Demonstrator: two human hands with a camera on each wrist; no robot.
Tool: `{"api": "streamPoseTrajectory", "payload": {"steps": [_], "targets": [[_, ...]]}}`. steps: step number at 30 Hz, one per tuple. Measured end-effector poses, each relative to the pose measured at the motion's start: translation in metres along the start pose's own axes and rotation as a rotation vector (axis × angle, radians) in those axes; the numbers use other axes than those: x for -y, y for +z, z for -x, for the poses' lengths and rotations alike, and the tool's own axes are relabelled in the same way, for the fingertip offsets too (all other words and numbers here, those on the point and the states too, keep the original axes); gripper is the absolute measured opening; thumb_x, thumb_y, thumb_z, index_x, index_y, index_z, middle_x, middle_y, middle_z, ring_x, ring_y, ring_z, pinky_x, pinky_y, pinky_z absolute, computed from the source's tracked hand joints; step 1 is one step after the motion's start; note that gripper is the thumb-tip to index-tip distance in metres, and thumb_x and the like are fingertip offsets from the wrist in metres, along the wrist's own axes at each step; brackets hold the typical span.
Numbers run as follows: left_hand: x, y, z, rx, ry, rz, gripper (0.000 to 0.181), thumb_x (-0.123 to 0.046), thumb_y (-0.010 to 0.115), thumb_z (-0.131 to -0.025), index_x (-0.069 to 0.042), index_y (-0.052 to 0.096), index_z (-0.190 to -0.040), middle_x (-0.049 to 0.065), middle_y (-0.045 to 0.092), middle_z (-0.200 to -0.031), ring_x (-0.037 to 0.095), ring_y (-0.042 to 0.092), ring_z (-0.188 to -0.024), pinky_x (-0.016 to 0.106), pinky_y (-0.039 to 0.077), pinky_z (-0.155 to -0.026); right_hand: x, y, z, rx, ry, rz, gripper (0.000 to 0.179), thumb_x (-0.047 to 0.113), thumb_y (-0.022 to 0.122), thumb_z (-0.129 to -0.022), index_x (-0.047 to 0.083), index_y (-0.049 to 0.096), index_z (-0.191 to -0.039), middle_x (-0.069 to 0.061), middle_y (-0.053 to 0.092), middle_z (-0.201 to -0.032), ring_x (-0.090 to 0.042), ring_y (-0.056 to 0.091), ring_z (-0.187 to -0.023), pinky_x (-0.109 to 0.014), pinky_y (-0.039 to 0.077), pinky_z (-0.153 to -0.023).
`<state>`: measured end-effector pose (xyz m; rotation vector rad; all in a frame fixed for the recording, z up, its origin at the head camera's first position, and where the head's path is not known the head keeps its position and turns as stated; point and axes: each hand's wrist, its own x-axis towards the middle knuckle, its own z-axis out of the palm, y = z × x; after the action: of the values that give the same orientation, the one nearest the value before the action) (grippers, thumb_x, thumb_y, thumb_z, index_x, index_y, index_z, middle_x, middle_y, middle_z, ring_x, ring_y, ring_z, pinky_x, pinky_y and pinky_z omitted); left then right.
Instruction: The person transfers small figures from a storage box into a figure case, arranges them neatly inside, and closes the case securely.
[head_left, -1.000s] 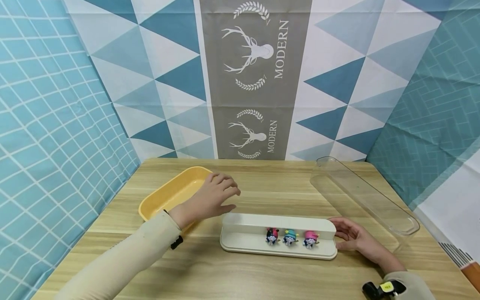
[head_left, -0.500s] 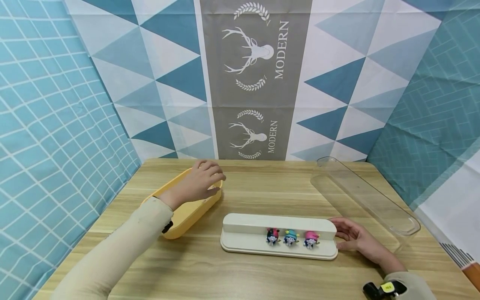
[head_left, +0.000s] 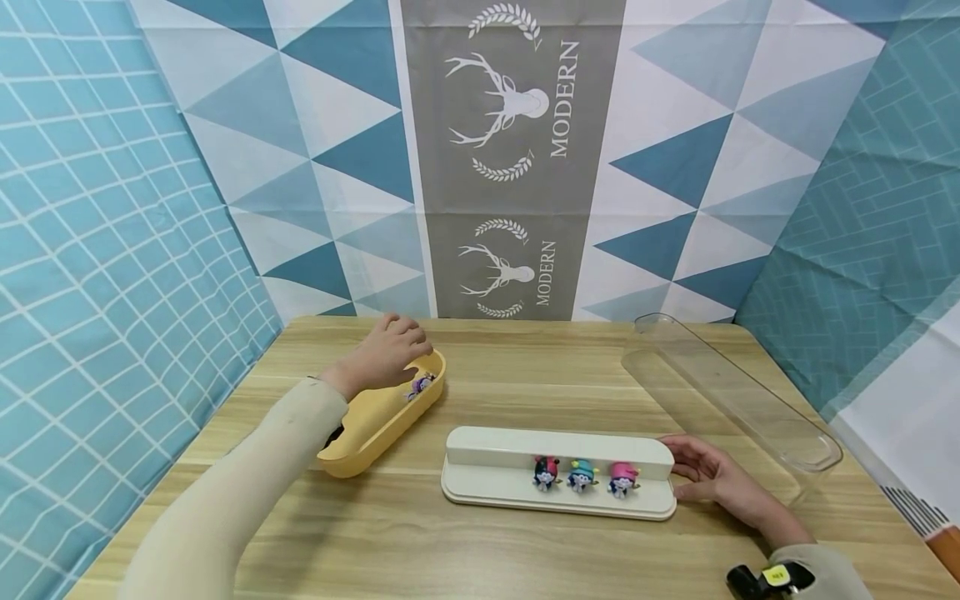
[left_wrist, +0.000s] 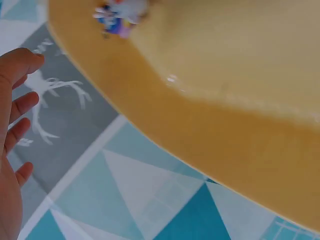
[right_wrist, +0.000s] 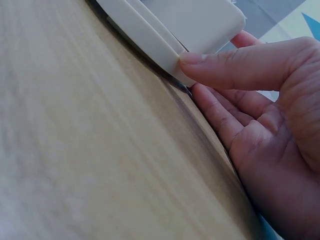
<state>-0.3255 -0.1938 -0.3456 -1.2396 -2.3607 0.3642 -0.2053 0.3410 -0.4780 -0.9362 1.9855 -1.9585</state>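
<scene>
My left hand (head_left: 385, 354) hovers over the yellow tray (head_left: 390, 435), its fingers loosely bent and holding nothing. Inside the tray's far right end lies a small figurine (head_left: 420, 385) with purple colouring, just below that hand; the left wrist view shows colourful figurine parts (left_wrist: 119, 17) there, blurred. My right hand (head_left: 708, 475) grips the right end of a cream display stand (head_left: 495, 487), thumb (right_wrist: 235, 67) on its edge and fingers behind. On the stand's step three figurines stand in a row: a red-and-black-hatted one (head_left: 546, 473), a teal-hatted one (head_left: 581, 475) and a pink-hatted one (head_left: 622, 479).
A clear plastic cover (head_left: 735, 392) lies at the right side of the wooden table (head_left: 525, 367). Patterned cloths hang behind and at both sides. My left forearm crosses the tray's near left part and hides some of it.
My left hand has moved leftward from beside the stand to above the tray, uncovering the figurine in the tray's right end. My right hand and the stand look unmoved.
</scene>
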Motion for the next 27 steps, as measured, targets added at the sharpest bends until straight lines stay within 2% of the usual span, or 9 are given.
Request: {"api": "streamPoseTrajectory", "payload": {"steps": [4, 9, 15, 22, 27], "targets": [[0.004, 0.012, 0.005, 0.088, 0.018, -0.060, 0.032, -0.027, 0.082, -0.081, -0.014, 0.067, -0.107, 0.006, 0.063, -0.106, 0.029, 0.054, -0.106, 0.055, 0.040, -0.095, -0.002, -0.001, 0.001, -0.003, 0.004, 0.007, 0.061, -0.016, 0.064, -0.083, 0.005, 0.051, -0.139, 0.008, 0.060, -0.132, -0.006, 0.058, -0.118, -0.020, 0.046, -0.096], [0.005, 0.026, 0.010, 0.147, -0.002, -0.030, 0.032, -0.035, 0.078, -0.085, -0.013, 0.067, -0.104, 0.007, 0.064, -0.104, 0.029, 0.054, -0.106, 0.058, 0.039, -0.096, -0.003, -0.001, 0.001, 0.001, -0.001, 0.009, 0.061, -0.017, 0.064, -0.083, 0.004, 0.050, -0.139, 0.008, 0.060, -0.132, -0.007, 0.058, -0.118, -0.021, 0.047, -0.096], [0.004, 0.041, 0.011, 0.220, -0.033, -0.021, 0.030, -0.042, 0.068, -0.092, -0.014, 0.067, -0.102, 0.006, 0.064, -0.103, 0.030, 0.054, -0.108, 0.058, 0.038, -0.098, -0.002, -0.001, 0.002, 0.003, -0.004, 0.002, 0.060, -0.016, 0.064, -0.083, 0.003, 0.050, -0.139, 0.008, 0.060, -0.132, -0.007, 0.058, -0.118, -0.020, 0.046, -0.097], [-0.003, 0.054, 0.006, 0.274, -0.076, 0.013, 0.026, -0.039, 0.061, -0.098, -0.013, 0.066, -0.100, 0.006, 0.063, -0.100, 0.030, 0.052, -0.107, 0.060, 0.036, -0.100, -0.003, 0.000, 0.002, 0.001, -0.010, 0.000, 0.061, -0.018, 0.064, -0.083, 0.004, 0.050, -0.139, 0.008, 0.060, -0.132, -0.006, 0.058, -0.118, -0.020, 0.046, -0.097], [-0.007, 0.057, 0.003, 0.278, -0.122, 0.019, 0.024, -0.036, 0.060, -0.098, -0.012, 0.067, -0.101, 0.005, 0.063, -0.099, 0.029, 0.051, -0.104, 0.058, 0.035, -0.100, -0.002, 0.000, 0.001, -0.010, 0.005, 0.013, 0.061, -0.016, 0.065, -0.083, 0.004, 0.050, -0.139, 0.008, 0.060, -0.132, -0.007, 0.058, -0.117, -0.020, 0.046, -0.097]]}}
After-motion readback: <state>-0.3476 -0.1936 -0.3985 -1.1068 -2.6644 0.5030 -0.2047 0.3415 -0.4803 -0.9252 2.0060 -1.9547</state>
